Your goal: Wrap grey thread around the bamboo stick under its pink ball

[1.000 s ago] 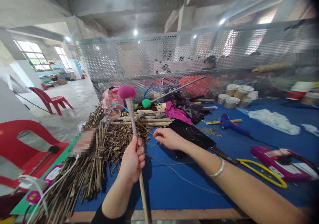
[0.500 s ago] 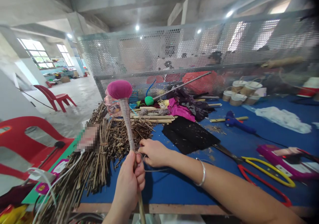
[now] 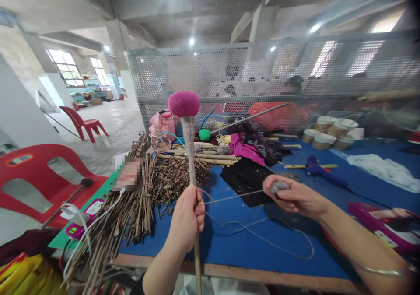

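Upright before me stands a stick whose top is a round pink cloth-covered head. Below the head, grey cord is wound closely around the shaft. My left hand is closed around the stick just under the winding. Off to the right, my right hand grips a small ball of grey cord. A strand runs from that hand to the stick, and more cord lies in a loose loop on the blue tabletop.
Bundles of dry twigs lie at the left, with a red chair beyond. Black cloth, magenta cloth and a green ball are behind. A blue glue gun and several small pots sit at the right.
My right hand has moved right, away from the stick, drawing the strand out; the grey ball now shows in it. The view has shifted, and my left hand still holds the stick.
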`<state>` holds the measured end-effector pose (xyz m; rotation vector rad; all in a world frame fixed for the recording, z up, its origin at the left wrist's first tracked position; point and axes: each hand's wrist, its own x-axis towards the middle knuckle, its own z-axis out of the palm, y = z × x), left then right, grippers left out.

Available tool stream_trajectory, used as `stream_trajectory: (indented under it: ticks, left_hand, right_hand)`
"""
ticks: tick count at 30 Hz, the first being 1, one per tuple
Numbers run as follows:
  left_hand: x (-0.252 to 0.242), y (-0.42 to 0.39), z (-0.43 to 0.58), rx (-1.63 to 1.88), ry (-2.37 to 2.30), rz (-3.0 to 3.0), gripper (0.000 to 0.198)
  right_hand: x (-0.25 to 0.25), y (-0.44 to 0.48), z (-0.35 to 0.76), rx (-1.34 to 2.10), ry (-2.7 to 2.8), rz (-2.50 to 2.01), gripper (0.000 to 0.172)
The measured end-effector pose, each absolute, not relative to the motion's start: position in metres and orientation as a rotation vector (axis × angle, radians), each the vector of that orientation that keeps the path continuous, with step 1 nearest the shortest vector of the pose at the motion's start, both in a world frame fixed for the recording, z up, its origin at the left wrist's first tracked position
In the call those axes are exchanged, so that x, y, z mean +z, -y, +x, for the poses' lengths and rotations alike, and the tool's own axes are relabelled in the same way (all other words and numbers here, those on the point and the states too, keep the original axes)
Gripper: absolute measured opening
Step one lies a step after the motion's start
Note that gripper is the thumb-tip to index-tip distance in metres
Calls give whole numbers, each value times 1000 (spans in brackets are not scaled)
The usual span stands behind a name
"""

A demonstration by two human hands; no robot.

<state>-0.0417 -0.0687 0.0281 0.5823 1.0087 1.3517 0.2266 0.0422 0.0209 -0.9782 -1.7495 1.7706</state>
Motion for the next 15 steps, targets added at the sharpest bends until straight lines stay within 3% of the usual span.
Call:
stream_trajectory:
  ticks: [6,9,15]
  left_hand:
    - [33,62,-38,1369,-982,658,42]
    - [35,62,-43,1395,-1001,693,43]
    - [34,77,-60,1482,-1030,598,46]
  right_hand:
    - [25,-16,239,1875,1631,-925,31]
    - [23,-11,246,1741,1471,-1008,19]
    - [16,-4,279,1611,1415,-1086,40]
